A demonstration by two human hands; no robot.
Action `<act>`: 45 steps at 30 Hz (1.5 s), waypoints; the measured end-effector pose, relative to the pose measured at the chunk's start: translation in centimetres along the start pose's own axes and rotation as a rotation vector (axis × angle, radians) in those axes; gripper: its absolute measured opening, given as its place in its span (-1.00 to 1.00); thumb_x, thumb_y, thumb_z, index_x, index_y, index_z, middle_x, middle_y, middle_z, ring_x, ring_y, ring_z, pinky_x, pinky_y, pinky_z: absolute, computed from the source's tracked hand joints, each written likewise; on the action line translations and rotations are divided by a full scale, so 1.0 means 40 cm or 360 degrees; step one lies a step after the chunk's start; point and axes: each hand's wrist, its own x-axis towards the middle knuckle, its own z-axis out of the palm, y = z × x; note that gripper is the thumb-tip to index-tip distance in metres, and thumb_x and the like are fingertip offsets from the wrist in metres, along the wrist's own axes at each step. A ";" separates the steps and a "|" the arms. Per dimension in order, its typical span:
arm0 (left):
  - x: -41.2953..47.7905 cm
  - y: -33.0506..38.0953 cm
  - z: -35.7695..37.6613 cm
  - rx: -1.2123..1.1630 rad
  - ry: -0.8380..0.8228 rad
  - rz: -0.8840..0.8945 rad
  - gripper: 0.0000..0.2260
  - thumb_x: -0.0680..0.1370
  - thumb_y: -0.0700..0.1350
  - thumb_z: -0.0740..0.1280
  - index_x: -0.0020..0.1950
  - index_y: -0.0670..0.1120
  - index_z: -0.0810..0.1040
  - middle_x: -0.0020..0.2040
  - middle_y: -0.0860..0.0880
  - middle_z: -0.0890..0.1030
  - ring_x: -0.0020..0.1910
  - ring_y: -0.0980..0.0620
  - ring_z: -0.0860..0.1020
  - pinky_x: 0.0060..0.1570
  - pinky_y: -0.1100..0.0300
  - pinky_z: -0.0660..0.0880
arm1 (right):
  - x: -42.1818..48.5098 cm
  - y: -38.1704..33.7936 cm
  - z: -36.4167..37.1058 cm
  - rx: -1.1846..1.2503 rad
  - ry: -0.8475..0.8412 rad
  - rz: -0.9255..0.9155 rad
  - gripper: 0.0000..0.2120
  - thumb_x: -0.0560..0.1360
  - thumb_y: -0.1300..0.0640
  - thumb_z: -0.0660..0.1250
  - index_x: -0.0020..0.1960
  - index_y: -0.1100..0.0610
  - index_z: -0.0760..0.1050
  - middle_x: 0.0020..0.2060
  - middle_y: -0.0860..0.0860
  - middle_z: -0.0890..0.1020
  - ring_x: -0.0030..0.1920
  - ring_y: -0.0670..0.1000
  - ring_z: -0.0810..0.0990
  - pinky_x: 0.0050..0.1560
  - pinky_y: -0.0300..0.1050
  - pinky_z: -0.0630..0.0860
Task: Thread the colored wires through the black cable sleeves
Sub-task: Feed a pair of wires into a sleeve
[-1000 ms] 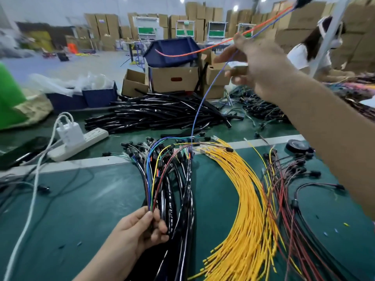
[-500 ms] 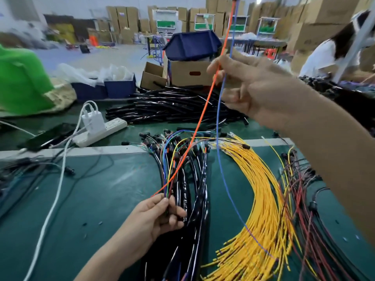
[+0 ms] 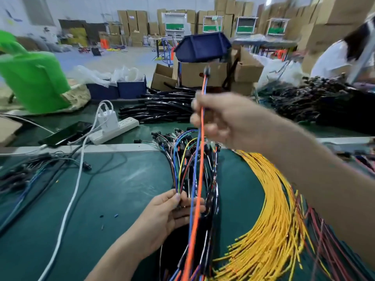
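The right hand (image 3: 233, 122) pinches a thin orange wire (image 3: 200, 179) and a blue wire (image 3: 195, 169), held high so they hang straight, likely for easy feeding. The left hand (image 3: 168, 213) grips a bunch of shiny black sleeves (image 3: 211, 199) and coloured wires (image 3: 178, 169) on the green bench (image 3: 121, 189), just left of the bendy yellow wires (image 3: 274, 209). More smooth black tubes (image 3: 162, 108) lie behind those.

two hands (image 3: 162, 217) (image 3: 231, 120), one orange wire (image 3: 201, 169), one blue wire (image 3: 195, 169), one power strip (image 3: 119, 129)
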 end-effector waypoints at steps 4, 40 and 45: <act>-0.013 0.010 0.007 -0.0034 0.0013 -0.0035 -0.86 0.45 -0.14 0.25 -0.13 -0.22 0.41 -0.06 -0.33 0.65 -0.13 -0.26 0.66 -0.24 0.04 0.61 | 0.058 0.136 -0.022 -0.0126 0.0452 0.0213 -0.72 0.65 0.14 0.12 -0.23 0.14 0.36 -0.44 0.09 0.51 -0.63 -0.10 0.41 -0.65 -0.36 0.30; -0.042 0.036 0.008 -0.0126 -0.0190 -0.0231 -0.88 0.56 -0.20 0.17 -0.14 -0.18 0.43 0.22 -0.27 0.56 0.22 -0.18 0.54 0.16 0.02 0.53 | 0.131 0.227 -0.194 0.0566 0.1244 -0.0243 -0.70 0.67 0.11 0.07 -0.21 0.19 0.34 -0.39 0.17 0.53 -0.57 -0.02 0.54 -0.51 -0.25 0.51; -0.049 0.038 0.013 0.0001 -0.0198 -0.0239 -0.89 0.54 -0.13 0.22 -0.14 -0.12 0.49 0.18 -0.14 0.61 -0.32 0.00 0.59 -0.40 0.23 0.53 | 0.139 0.227 -0.204 0.0686 0.1391 -0.0290 -0.68 0.67 0.11 0.05 -0.22 0.19 0.32 -0.36 0.18 0.52 -0.58 -0.03 0.56 -0.51 -0.26 0.51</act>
